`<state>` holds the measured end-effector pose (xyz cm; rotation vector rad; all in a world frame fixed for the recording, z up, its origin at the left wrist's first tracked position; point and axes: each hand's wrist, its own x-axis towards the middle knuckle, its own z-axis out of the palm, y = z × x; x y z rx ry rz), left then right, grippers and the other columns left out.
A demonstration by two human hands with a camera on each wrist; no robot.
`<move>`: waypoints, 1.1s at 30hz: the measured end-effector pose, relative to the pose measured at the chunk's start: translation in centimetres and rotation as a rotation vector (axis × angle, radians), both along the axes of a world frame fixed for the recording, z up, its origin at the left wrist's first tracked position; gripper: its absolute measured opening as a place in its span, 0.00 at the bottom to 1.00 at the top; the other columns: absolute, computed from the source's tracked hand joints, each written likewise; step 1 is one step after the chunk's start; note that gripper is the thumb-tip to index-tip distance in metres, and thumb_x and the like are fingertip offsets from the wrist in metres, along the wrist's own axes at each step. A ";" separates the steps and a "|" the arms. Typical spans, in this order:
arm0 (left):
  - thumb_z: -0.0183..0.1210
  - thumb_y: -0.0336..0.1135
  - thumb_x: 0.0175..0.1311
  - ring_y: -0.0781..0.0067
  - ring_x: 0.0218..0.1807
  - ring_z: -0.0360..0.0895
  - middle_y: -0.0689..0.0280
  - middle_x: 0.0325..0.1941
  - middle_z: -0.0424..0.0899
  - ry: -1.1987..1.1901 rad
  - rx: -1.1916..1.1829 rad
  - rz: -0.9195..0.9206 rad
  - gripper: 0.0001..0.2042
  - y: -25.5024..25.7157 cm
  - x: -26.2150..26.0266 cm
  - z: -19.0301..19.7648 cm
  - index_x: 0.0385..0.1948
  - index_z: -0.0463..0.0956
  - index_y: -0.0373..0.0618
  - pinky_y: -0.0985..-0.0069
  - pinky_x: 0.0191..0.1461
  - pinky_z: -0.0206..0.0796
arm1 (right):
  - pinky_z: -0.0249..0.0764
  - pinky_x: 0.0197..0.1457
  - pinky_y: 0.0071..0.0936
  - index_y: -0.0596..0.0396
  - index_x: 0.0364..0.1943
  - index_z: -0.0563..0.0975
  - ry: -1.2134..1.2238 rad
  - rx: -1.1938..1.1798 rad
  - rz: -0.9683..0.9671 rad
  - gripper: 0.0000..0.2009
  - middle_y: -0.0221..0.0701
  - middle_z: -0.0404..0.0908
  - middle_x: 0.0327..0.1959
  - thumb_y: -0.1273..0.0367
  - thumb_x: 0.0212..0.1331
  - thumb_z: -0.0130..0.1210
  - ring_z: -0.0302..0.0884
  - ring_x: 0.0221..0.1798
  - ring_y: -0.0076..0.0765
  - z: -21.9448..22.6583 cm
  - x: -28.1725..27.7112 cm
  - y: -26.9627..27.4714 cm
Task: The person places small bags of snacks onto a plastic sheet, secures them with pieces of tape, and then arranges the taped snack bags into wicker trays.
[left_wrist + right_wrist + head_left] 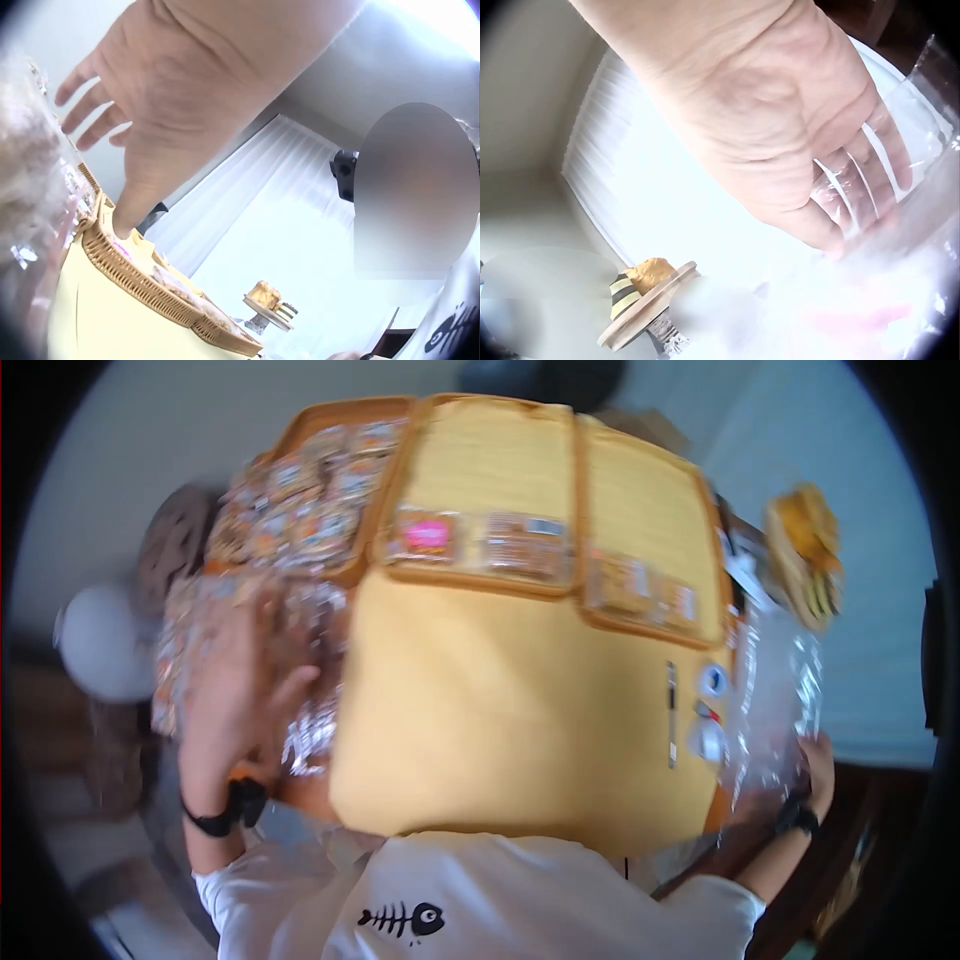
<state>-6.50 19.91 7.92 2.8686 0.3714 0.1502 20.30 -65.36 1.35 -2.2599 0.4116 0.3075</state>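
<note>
At the left, the left hand [228, 685] hovers over or rests among wrapped packets [175, 650] and shiny clear plastic [315, 735]; contact cannot be told. Its fingers are spread in the left wrist view, the palm [176, 90] bare. On the right side, the right hand [818, 772] pinches the near edge of a large clear plastic bag [768, 695]. The right wrist view shows the fingers of this hand [780, 135] through the film [926, 199], with the thumb close to the fingertips. More small wrapped packets [300, 510] fill the back left tray.
Middle tray [480, 582] and right tray [650, 640] each hold two packets on yellow cloth. A pen [671, 715] and two round white items [713, 680] lie on the right of the yellow surface [520, 710]. A cake stand [649, 307] stands beyond the bag.
</note>
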 end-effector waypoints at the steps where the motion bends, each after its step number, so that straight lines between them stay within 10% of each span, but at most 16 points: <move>1: 0.75 0.35 0.57 0.39 0.66 0.74 0.44 0.64 0.77 0.008 -0.014 0.013 0.46 -0.5 -0.5 -0.4 0.76 0.58 0.37 0.55 0.71 0.66 | 0.69 0.37 0.23 0.53 0.45 0.76 -0.021 -0.014 0.004 0.09 0.29 0.77 0.37 0.64 0.71 0.60 0.74 0.35 0.25 -0.5 0.8 -0.5; 6: 0.77 0.44 0.55 0.40 0.83 0.56 0.42 0.79 0.61 0.015 0.103 0.113 0.53 -2.6 -2.4 -2.8 0.78 0.51 0.33 0.50 0.83 0.53 | 0.68 0.49 0.29 0.52 0.56 0.71 -0.184 -0.160 0.001 0.17 0.35 0.73 0.49 0.62 0.71 0.61 0.72 0.47 0.32 -1.9 3.9 -0.9; 18: 0.68 0.32 0.60 0.52 0.46 0.77 0.56 0.43 0.76 -0.244 0.352 0.339 0.14 -3.4 -1.9 -5.6 0.43 0.74 0.40 0.60 0.49 0.72 | 0.61 0.79 0.43 0.44 0.83 0.53 -0.476 -0.297 0.068 0.40 0.49 0.54 0.82 0.53 0.73 0.61 0.60 0.80 0.49 3.2 2.6 8.7; 33: 0.72 0.41 0.60 0.57 0.42 0.77 0.58 0.39 0.77 -0.206 0.462 0.341 0.16 -3.8 -1.9 -6.0 0.39 0.78 0.41 0.64 0.41 0.74 | 0.57 0.82 0.43 0.50 0.81 0.58 -0.475 -0.026 0.390 0.32 0.44 0.62 0.80 0.62 0.78 0.54 0.62 0.80 0.47 6.6 -1.9 24.1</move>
